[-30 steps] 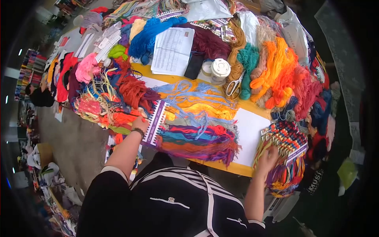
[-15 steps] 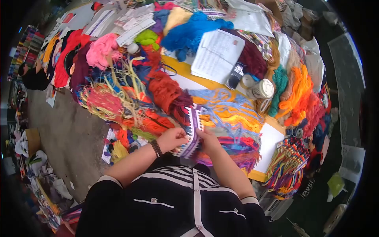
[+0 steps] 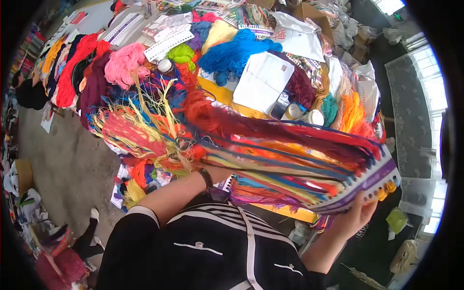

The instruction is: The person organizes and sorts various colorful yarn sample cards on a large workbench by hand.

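1. Head view, shift: right hand (image 3: 361, 213) has moved from beside the left hand (image 3: 220, 174) out to the right; threads (image 3: 285, 162) now stretch across the table.
2. Card, white with purple stripe (image 3: 374, 179): held up at the right, tilted, over the near table edge; threads hang from its holes.
3. Right hand: closed on the card's lower edge.
4. Left hand: partly under the threads, near a second card (image 3: 224, 184); cannot tell whether it grips.
5. Yarn heap (image 3: 130, 133): left, beside the threads' far ends.
6. Step, as judged: drawing the threads out lengthwise. Next move would call for a steady card and tails kept clear of the heap.
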### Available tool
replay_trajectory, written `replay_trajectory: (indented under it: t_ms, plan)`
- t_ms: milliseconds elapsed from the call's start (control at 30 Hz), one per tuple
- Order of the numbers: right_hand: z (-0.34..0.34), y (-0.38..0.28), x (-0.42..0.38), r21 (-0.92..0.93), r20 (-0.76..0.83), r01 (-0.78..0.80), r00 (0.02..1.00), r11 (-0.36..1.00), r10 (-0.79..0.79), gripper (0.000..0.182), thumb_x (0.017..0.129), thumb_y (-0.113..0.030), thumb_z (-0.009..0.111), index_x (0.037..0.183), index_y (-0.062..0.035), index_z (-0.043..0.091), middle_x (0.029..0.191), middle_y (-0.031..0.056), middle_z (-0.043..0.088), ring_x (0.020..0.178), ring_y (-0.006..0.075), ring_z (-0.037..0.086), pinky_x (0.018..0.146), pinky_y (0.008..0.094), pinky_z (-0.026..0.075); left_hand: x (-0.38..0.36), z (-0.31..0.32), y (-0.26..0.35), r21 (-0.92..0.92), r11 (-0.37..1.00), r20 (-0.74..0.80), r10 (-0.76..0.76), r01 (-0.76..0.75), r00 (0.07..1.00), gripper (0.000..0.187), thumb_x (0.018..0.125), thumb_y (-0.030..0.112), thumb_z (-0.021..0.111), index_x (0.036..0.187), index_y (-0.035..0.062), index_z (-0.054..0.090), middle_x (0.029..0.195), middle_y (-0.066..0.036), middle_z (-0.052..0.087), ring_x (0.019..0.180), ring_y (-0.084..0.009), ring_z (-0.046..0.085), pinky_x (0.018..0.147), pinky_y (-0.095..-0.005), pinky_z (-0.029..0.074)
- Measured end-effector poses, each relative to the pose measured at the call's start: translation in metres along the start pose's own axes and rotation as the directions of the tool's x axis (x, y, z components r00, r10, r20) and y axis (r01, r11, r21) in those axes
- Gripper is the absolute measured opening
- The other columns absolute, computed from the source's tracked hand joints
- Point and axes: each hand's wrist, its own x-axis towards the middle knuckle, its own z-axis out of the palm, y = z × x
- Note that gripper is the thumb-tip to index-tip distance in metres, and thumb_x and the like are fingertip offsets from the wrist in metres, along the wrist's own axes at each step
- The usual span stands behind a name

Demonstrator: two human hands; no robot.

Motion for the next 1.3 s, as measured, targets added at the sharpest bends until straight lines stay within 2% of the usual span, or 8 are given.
replay_trajectory:
  t_ms: [100,133,200,267,400,833,1100,1300]
  plan:
    - [-0.07,0.009,0.032,-0.026,-0.173,0.039,0.984,0.999,-0.043,0.023,0.089,-0.007,0.059,0.112,-0.0024,0.054,0.103,0.0054,0.062,0.089,0.0113,0.059,0.079,0.0249,0.047,0.007,-0.041,-0.011,0.541,0.841,-0.142,0.108,-0.014,0.984,0.041,0.086,0.041,0.055,0.11,0.0078,0.053,0.096,-0.016,0.062,0.092,-0.0319,0.06,0.08,-0.0397,0.048]
    - [-0.097,0.011,0.041,-0.055,-0.219,0.03,0.975,0.998,-0.042,0.024,0.089,-0.008,0.059,0.112,-0.0025,0.054,0.104,0.0057,0.062,0.089,0.0119,0.059,0.078,0.0258,0.048,0.008,-0.029,-0.067,-0.127,0.992,-0.292,-0.059,0.023,0.954,0.034,0.084,0.033,0.056,0.106,0.0065,0.053,0.094,-0.017,0.062,0.09,-0.0324,0.059,0.079,-0.0413,0.047]
    - [-0.146,0.017,0.055,-0.066,-0.329,0.047,0.942,0.997,-0.067,0.025,0.089,-0.009,0.06,0.112,-0.0014,0.054,0.106,0.0074,0.061,0.09,0.0137,0.059,0.078,0.0273,0.049,-0.007,-0.096,-0.009,0.786,0.602,-0.137,-0.049,0.139,0.989,0.035,0.078,0.016,0.061,0.111,0.007,0.054,0.093,-0.016,0.063,0.087,-0.0324,0.06,0.077,-0.0435,0.048]
    - [-0.168,0.01,0.061,-0.132,-0.457,-0.023,0.888,0.991,-0.04,0.025,0.089,-0.01,0.059,0.112,-0.0013,0.054,0.106,0.0071,0.061,0.09,0.0137,0.06,0.078,0.027,0.049,-0.027,-0.139,0.022,-0.156,0.952,-0.491,-0.306,0.263,0.816,0.056,0.083,0.018,0.058,0.133,0.0088,0.036,0.086,-0.007,0.059,0.08,-0.0243,0.058,0.076,-0.039,0.047]
    - [-0.193,0.027,0.06,-0.066,-0.115,0.004,0.993,0.998,-0.011,0.015,0.09,-0.008,0.058,0.104,-0.0041,0.056,0.092,0.0032,0.061,0.081,0.0113,0.058,0.075,0.0243,0.047,-0.071,-0.211,-0.02,-0.896,0.437,-0.433,-0.822,-0.079,0.37,0.06,0.089,0.023,0.049,0.143,0.0166,0.024,0.107,-0.007,0.05,0.097,-0.0187,0.052,0.08,-0.0391,0.044]
    - [0.043,0.046,-0.042,0.205,0.587,-0.644,0.683,0.737,0.434,0.021,0.089,0.0,0.055,0.109,-0.0035,0.059,0.098,0.0018,0.065,0.084,0.0074,0.059,0.074,0.0229,0.048,0.037,-0.042,0.24,-0.493,0.758,-0.362,0.268,-0.427,0.893,0.063,0.099,0.044,0.024,0.143,-0.0002,0.017,0.147,-0.013,0.025,0.135,-0.0223,0.027,0.111,-0.0368,0.019]
    - [0.047,0.033,-0.048,0.232,0.663,-0.75,0.588,0.619,0.464,0.023,0.089,-0.001,0.055,0.112,-0.0033,0.057,0.102,0.0031,0.065,0.086,0.0082,0.06,0.075,0.0239,0.049,0.037,-0.024,0.256,-0.996,-0.011,-0.088,-0.029,-0.088,0.996,0.059,0.098,0.048,0.027,0.133,0.0019,0.04,0.124,-0.01,0.054,0.11,-0.0197,0.054,0.096,-0.0355,0.042]
    - [0.039,0.026,-0.044,0.307,0.542,-0.664,0.711,0.682,0.448,0.022,0.09,-0.001,0.055,0.111,-0.0033,0.057,0.099,0.0028,0.065,0.084,0.0076,0.059,0.075,0.0227,0.048,0.009,-0.007,0.254,-0.919,0.39,-0.08,-0.017,-0.067,0.997,0.074,0.094,0.06,0.02,0.137,0.0014,0.03,0.132,-0.01,0.046,0.119,-0.016,0.046,0.101,-0.031,0.036]
